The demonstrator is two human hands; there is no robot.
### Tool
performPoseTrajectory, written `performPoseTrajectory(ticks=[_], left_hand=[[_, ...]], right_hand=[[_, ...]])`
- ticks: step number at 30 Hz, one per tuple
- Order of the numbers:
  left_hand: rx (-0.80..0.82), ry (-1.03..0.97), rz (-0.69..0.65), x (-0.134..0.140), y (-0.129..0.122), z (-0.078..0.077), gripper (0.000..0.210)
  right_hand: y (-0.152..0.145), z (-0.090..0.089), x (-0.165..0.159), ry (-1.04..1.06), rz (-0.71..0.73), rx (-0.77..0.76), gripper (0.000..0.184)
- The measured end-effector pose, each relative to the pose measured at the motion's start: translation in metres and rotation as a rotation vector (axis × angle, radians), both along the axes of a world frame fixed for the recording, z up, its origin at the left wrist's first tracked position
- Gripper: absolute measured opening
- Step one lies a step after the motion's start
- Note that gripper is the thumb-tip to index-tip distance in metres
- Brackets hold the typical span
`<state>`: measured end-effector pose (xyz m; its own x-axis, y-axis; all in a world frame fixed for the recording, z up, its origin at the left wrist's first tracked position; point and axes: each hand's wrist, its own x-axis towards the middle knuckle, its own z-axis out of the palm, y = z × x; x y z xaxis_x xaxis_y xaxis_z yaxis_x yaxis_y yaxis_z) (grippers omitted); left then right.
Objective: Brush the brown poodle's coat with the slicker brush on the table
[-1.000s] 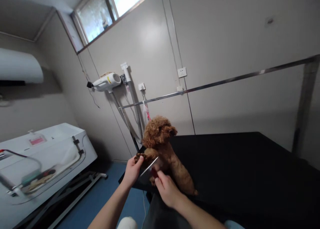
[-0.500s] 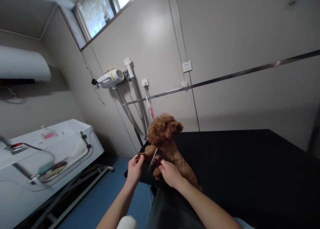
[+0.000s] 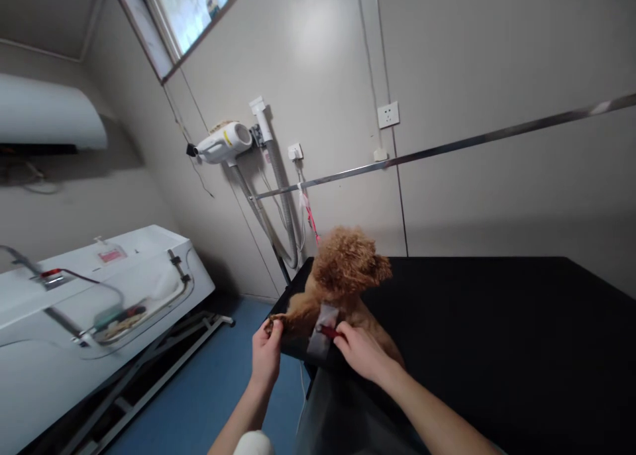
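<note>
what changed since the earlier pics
The right hand has moved right, away from the left hand, carrying the red-handled brush, which has turned from edge-on to show a flat face. The muzzle of the dog has dipped a little. Nothing was let go: the left hand still holds the front paw, and the right keeps the brush.

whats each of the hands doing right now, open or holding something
Left hand: closed, fingers and thumb pinching the dog's front paw.
Right hand: closed, holding the red-handled grooming tool.
</note>
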<state>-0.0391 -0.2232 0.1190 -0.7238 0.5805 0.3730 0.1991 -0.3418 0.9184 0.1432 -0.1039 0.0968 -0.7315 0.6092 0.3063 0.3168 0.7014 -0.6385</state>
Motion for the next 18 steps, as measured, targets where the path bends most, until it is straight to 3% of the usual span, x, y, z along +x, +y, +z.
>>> performPoseTrajectory(ticks=[4,9,14,18], left_hand=[[0.048,-0.027,0.018,-0.001,-0.006,-0.005,0.037],[0.087,-0.127,0.006,-0.003,-0.010,-0.016,0.034],[0.141,-0.184,0.037,-0.003,-0.009,-0.020,0.033],[0.166,-0.192,0.034,-0.002,-0.011,-0.020,0.035]], right_hand=[[-0.006,0.013,-0.006,0.150,0.201,0.067,0.025],[-0.001,0.016,-0.007,0.008,0.030,0.057,0.028],[-0.006,0.018,-0.009,0.077,0.198,0.108,0.027],[-0.003,0.024,-0.005,-0.042,0.048,0.101,0.028]])
